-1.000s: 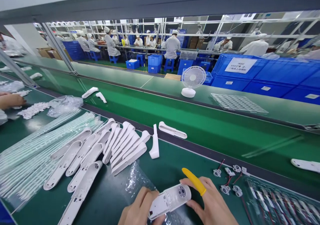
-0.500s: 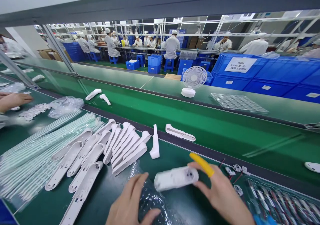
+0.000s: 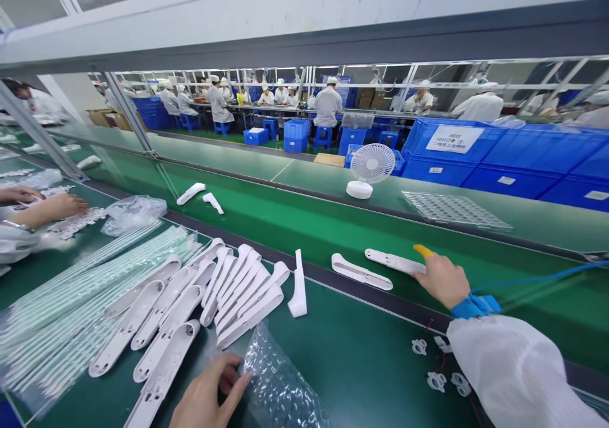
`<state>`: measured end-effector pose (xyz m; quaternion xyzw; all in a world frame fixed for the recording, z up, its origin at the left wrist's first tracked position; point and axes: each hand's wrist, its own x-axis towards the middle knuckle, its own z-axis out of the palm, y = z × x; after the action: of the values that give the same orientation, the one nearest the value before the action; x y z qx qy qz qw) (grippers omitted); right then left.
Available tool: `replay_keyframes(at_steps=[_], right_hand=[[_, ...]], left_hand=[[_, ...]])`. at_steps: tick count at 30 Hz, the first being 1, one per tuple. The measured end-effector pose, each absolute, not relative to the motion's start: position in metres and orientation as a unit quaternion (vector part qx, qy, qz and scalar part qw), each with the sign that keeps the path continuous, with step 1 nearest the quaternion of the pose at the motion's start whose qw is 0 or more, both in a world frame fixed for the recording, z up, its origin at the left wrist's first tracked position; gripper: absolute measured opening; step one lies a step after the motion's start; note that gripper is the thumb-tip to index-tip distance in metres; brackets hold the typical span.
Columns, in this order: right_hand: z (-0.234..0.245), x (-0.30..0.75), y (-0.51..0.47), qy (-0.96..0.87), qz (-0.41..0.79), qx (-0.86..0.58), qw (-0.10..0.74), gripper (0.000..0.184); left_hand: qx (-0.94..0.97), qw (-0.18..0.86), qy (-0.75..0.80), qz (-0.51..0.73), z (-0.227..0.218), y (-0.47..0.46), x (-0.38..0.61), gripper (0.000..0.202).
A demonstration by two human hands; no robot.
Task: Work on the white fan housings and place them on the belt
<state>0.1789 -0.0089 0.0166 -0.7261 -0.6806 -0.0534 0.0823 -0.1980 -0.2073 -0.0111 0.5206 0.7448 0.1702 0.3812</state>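
On the table (image 3: 361, 352) before us, our left hand (image 3: 204, 396) touches the bubble wrap (image 3: 280, 383). Shells (image 3: 190, 295) lie left. Behind, on the belt (image 3: 333, 225), our right hand (image 3: 442, 280) touches a housing (image 3: 392, 261); a fan (image 3: 368, 169) stands beyond.

Left hand (image 3: 205, 397) cut by bottom edge; distant crate label (image 3: 454, 139) too small to read.

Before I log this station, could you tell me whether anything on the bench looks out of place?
Mostly orderly. One white shell stands on edge, apart from the fanned row of shells. The left hand touches a loose bubble wrap sheet. The right hand rests on a housing on the belt.
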Motion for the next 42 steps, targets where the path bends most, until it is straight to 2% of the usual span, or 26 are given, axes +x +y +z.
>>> replay_keyframes(at_steps=[3, 6, 8, 11, 15, 18, 20, 22, 26, 28, 32, 34, 38, 42], right_hand=[[0.013, 0.158, -0.019, -0.722, -0.014, -0.686, 0.085, 0.036], [0.003, 0.136, -0.024, -0.754, 0.047, -0.648, 0.097, 0.025], [-0.002, 0.130, -0.024, -0.749, 0.085, -0.647, 0.116, 0.020], [0.002, 0.130, -0.029, -0.735, 0.144, -0.645, 0.154, 0.027], [0.013, 0.125, -0.052, -0.762, 0.276, -0.564, 0.161, 0.027], [0.012, 0.109, -0.075, -0.746, 0.403, -0.513, 0.132, 0.023], [0.009, 0.098, -0.085, -0.729, 0.431, -0.517, 0.123, 0.022], [0.007, 0.088, -0.093, -0.728, 0.406, -0.537, 0.132, 0.023], [0.014, 0.072, -0.115, -0.728, 0.354, -0.551, 0.203, 0.034], [0.019, 0.064, -0.133, -0.706, 0.409, -0.545, 0.193, 0.032], [0.020, 0.056, -0.163, -0.633, 0.556, -0.528, 0.107, 0.024], [0.015, 0.056, -0.170, -0.611, 0.596, -0.512, 0.098, 0.020], [-0.001, 0.060, -0.174, -0.569, 0.646, -0.484, 0.159, 0.012], [-0.005, 0.054, -0.175, -0.550, 0.653, -0.465, 0.233, 0.012]], left_hand=[[0.527, 0.392, 0.724, 0.213, -0.017, -0.207, -0.194, 0.040], [0.517, 0.418, 0.698, 0.266, -0.022, -0.208, -0.185, 0.034], [0.471, 0.465, 0.667, 0.340, -0.023, -0.208, -0.179, 0.034], [0.364, 0.563, 0.609, 0.424, -0.019, -0.208, -0.171, 0.042], [0.233, 0.661, 0.579, 0.418, -0.006, -0.210, -0.163, 0.039], [0.179, 0.693, 0.551, 0.429, 0.001, -0.211, -0.157, 0.035], [0.164, 0.711, 0.533, 0.429, 0.002, -0.212, -0.153, 0.038], [0.162, 0.719, 0.524, 0.426, 0.001, -0.213, -0.151, 0.043], [0.168, 0.705, 0.536, 0.433, 0.001, -0.213, -0.148, 0.054], [0.174, 0.695, 0.543, 0.439, 0.003, -0.212, -0.146, 0.057], [0.179, 0.674, 0.559, 0.448, 0.008, -0.209, -0.148, 0.059], [0.178, 0.662, 0.565, 0.460, 0.011, -0.207, -0.151, 0.060], [0.142, 0.643, 0.571, 0.490, 0.019, -0.206, -0.154, 0.068], [0.017, 0.658, 0.524, 0.540, 0.013, -0.213, -0.141, 0.079]])
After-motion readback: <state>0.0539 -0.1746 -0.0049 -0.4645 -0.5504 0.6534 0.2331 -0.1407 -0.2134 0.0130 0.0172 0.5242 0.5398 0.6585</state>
